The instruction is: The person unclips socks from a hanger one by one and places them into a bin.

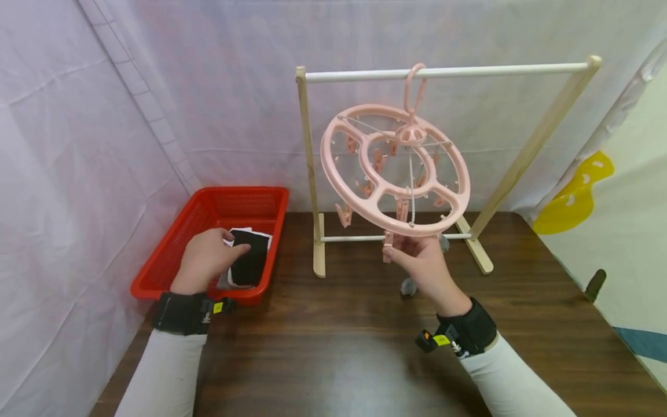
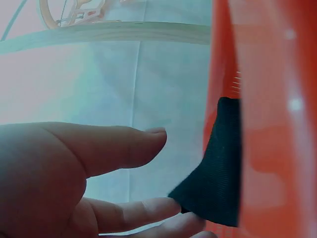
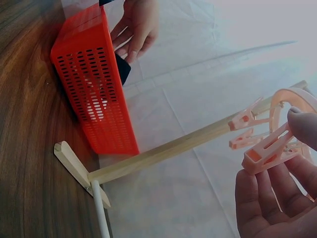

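Observation:
My left hand (image 1: pixel 205 258) is over the red basket (image 1: pixel 281 231), its fingertips touching a folded black cloth (image 1: pixel 249 258). In the left wrist view the thumb stands apart from the fingers, and the black cloth (image 2: pixel 218 173) rises beside the fingertips. White and grey cloth lies under it. My right hand (image 1: pixel 424 266) pinches a pink clothespin (image 1: pixel 388 246) at the front rim of a round pink hanger (image 1: pixel 359 202). In the right wrist view the thumb lies on one side of the clothespin (image 3: pixel 267 153), with fingers on the other.
The hanger hooks over the white bar (image 1: pixel 495 71) of a wooden stand (image 1: pixel 307 145), with several clothespins dangling. Small grey pieces (image 1: pixel 409 286) show behind my right hand; their kind is unclear. A yellow shape (image 1: pixel 570 202) is at the right, beyond the brown table (image 1: pixel 323 347).

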Demonstrator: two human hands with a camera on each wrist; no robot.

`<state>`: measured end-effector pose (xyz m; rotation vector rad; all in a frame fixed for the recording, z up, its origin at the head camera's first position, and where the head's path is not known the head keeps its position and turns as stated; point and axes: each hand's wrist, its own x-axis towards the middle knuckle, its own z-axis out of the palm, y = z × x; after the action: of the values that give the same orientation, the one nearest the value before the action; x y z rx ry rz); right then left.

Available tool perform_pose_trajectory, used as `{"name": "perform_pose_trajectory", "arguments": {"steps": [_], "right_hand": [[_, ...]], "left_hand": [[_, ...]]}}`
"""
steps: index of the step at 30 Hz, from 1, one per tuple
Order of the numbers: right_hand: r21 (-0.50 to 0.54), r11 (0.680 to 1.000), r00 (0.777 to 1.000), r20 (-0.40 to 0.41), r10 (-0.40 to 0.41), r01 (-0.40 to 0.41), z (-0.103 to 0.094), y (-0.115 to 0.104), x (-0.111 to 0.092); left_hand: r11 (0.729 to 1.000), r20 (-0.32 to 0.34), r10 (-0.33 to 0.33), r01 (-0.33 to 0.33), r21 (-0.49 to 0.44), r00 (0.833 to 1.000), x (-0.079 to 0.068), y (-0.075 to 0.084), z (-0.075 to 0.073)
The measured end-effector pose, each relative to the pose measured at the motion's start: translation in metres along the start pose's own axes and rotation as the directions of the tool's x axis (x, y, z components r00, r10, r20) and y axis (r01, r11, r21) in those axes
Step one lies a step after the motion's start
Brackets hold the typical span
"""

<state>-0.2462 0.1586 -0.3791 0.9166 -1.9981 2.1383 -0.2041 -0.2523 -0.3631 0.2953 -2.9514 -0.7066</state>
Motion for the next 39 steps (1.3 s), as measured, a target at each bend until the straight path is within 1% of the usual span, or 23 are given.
{"name": "perform_pose_trajectory", "arguments": {"steps": [2, 5, 7, 9, 11, 12, 13, 14, 15, 16, 17, 19, 22, 24, 26, 27, 28, 29, 30, 33, 37, 39], "right_hand": [[0.004, 1.000, 1.000, 0.003, -0.004, 0.004, 0.000, 0.001, 0.000], [0.008, 1.000, 1.000, 0.010, -0.012, 0.012, 0.000, 0.001, 0.000], [0.013, 1.000, 1.000, 0.013, -0.020, 0.020, 0.000, 0.002, 0.000], [0.015, 1.000, 1.000, 0.016, -0.024, 0.024, 0.000, 0.001, 0.000], [0.010, 1.000, 1.000, 0.015, -0.025, 0.025, 0.000, 0.000, -0.001], [0.003, 1.000, 1.000, 0.015, -0.024, 0.024, 0.000, 0.000, -0.001], [-0.005, 1.000, 1.000, 0.013, -0.018, 0.018, 0.000, 0.000, -0.002], [-0.016, 1.000, 1.000, 0.013, -0.015, 0.015, 0.000, -0.001, -0.002], [-0.024, 1.000, 1.000, 0.012, -0.009, 0.010, 0.001, -0.001, -0.003], [-0.033, 0.999, 1.000, 0.009, -0.005, 0.006, 0.000, -0.001, -0.003], [-0.041, 0.999, 1.000, 0.007, -0.003, 0.003, 0.001, 0.000, -0.003], [-0.047, 0.999, 1.000, 0.003, -0.002, 0.002, 0.001, 0.000, -0.003], [-0.044, 0.999, 1.000, 0.005, -0.006, 0.007, 0.001, 0.000, -0.003], [-0.040, 0.999, 1.000, 0.006, -0.004, 0.004, 0.001, 0.000, -0.003], [-0.039, 0.999, 1.000, 0.006, -0.001, 0.002, 0.001, 0.001, -0.003], [-0.039, 0.999, 1.000, 0.005, 0.001, -0.001, 0.001, 0.001, -0.002], [-0.038, 0.999, 1.000, 0.003, 0.002, -0.002, 0.001, 0.001, -0.002], [-0.041, 0.999, 1.000, 0.001, 0.006, -0.006, 0.001, 0.001, -0.002], [-0.042, 0.999, 1.000, -0.002, 0.009, -0.010, 0.001, 0.001, -0.002], [-0.049, 0.999, 1.000, -0.008, 0.020, -0.021, 0.001, 0.000, -0.002], [-0.044, 0.999, 1.000, -0.012, 0.021, -0.021, 0.000, -0.001, -0.002], [-0.038, 0.999, 1.000, -0.011, 0.009, -0.010, 0.000, -0.001, -0.002]], "left_hand": [[1.000, -0.016, 0.004, -0.004, 0.007, 1.000, -0.001, 0.001, -0.002], [0.999, -0.046, 0.016, -0.018, -0.027, 0.999, -0.003, 0.007, -0.001], [0.997, -0.078, 0.056, -0.060, -0.055, 0.995, -0.003, 0.014, 0.004], [0.990, -0.111, 0.103, -0.113, -0.088, 0.988, -0.006, 0.024, 0.010], [0.977, -0.146, 0.163, -0.181, -0.115, 0.976, -0.009, 0.038, 0.017], [0.967, -0.168, 0.195, -0.218, -0.130, 0.966, -0.011, 0.047, 0.020], [0.956, -0.193, 0.223, -0.253, -0.149, 0.956, -0.014, 0.056, 0.023], [0.942, -0.225, 0.253, -0.293, -0.166, 0.941, -0.017, 0.065, 0.025], [0.924, -0.264, 0.286, -0.338, -0.178, 0.921, -0.020, 0.074, 0.028], [0.903, -0.310, 0.322, -0.389, -0.182, 0.894, -0.022, 0.083, 0.030], [0.880, -0.358, 0.358, -0.440, -0.180, 0.862, -0.024, 0.092, 0.032], [0.827, -0.456, 0.419, -0.538, -0.166, 0.785, -0.028, 0.109, 0.036], [0.748, -0.577, 0.491, -0.656, -0.104, 0.652, -0.030, 0.132, 0.043], [0.706, -0.637, 0.523, -0.706, -0.049, 0.566, -0.030, 0.145, 0.045], [0.676, -0.679, 0.546, -0.737, 0.010, 0.492, -0.030, 0.158, 0.047], [0.662, -0.693, 0.556, -0.748, 0.036, 0.459, -0.030, 0.164, 0.048], [0.650, -0.703, 0.566, -0.757, 0.059, 0.431, -0.030, 0.170, 0.048], [0.639, -0.707, 0.578, -0.765, 0.082, 0.407, -0.031, 0.175, 0.048], [0.627, -0.707, 0.593, -0.772, 0.104, 0.386, -0.031, 0.180, 0.047], [0.582, -0.686, 0.646, -0.797, 0.161, 0.333, -0.032, 0.192, 0.048], [0.528, -0.650, 0.708, -0.818, 0.228, 0.276, -0.029, 0.205, 0.053], [0.511, -0.639, 0.727, -0.821, 0.257, 0.252, -0.026, 0.210, 0.056]]}}
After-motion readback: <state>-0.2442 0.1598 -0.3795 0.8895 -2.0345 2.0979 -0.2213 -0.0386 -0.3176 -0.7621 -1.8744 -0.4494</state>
